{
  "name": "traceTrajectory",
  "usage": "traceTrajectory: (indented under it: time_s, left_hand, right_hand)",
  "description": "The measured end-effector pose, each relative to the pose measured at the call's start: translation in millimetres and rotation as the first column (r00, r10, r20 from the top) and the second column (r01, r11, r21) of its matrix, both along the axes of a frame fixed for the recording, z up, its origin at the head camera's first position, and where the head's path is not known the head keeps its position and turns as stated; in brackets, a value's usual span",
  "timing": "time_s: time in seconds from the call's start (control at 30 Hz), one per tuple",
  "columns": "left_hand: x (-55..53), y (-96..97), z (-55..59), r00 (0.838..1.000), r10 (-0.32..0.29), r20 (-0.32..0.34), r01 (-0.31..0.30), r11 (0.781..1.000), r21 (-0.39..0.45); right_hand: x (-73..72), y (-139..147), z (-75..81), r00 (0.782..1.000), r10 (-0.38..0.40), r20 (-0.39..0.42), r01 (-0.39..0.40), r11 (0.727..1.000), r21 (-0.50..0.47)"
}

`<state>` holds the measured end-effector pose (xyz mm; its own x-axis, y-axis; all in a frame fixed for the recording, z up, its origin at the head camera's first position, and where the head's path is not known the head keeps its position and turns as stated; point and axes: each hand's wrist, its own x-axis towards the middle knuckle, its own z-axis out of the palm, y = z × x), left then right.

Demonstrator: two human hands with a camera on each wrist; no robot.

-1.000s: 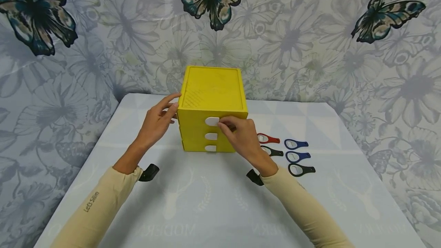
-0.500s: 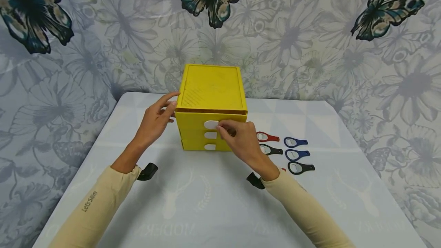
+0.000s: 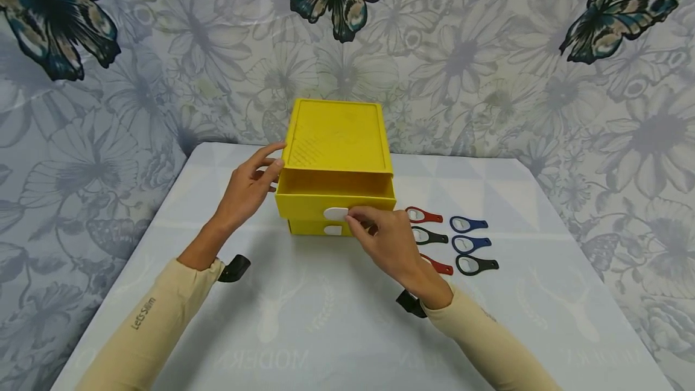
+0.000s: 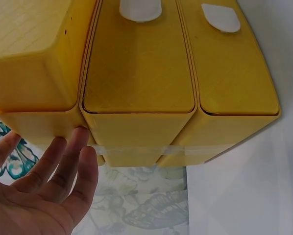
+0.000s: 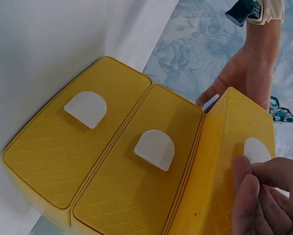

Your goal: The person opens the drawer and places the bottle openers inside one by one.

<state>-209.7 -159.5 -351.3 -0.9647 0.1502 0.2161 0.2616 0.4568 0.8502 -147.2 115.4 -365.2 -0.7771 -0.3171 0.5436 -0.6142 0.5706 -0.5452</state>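
A yellow three-drawer box [image 3: 339, 137] stands on the table, its top drawer [image 3: 304, 205] pulled partway out toward me. My right hand [image 3: 388, 243] pinches the white tab handle [image 3: 335, 214] of that drawer between thumb and fingers. In the right wrist view the same handle [image 5: 256, 151] is partly covered by the fingertips. My left hand [image 3: 247, 189] rests its fairly straight fingers against the box's left side. The left wrist view shows those fingertips [image 4: 80, 134] touching the side wall near the top. The middle drawer [image 5: 132, 191] and bottom drawer [image 5: 63, 156] sit flush.
Several small round-headed, short-handled things like magnifying glasses lie right of the box: red [image 3: 423, 215], blue [image 3: 469, 224] and black [image 3: 476, 265] ones. My right forearm passes close to them. Behind the white table [image 3: 293, 318] hangs a flowered cloth [image 3: 461, 77] with butterflies.
The top drawer has slid out toward me from fully closed, with my right hand pulling its handle. My left hand has stayed at the box's left side.
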Motion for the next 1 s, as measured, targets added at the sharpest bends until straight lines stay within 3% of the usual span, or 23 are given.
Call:
traceTrajectory:
  time_s: [0.7, 1.0]
  left_hand:
    - [0.1, 1.7, -2.6, 1.000, 0.010, -0.016, -0.010, 1.000, 0.002]
    - [-1.3, 0.2, -2.6, 1.000, 0.012, -0.022, -0.012, 1.000, 0.001]
  right_hand:
    - [37.8, 6, -1.1, 0.997, 0.076, -0.028, -0.075, 0.997, 0.017]
    - [44.6, 6, -2.9, 0.993, 0.098, -0.062, -0.096, 0.995, 0.023]
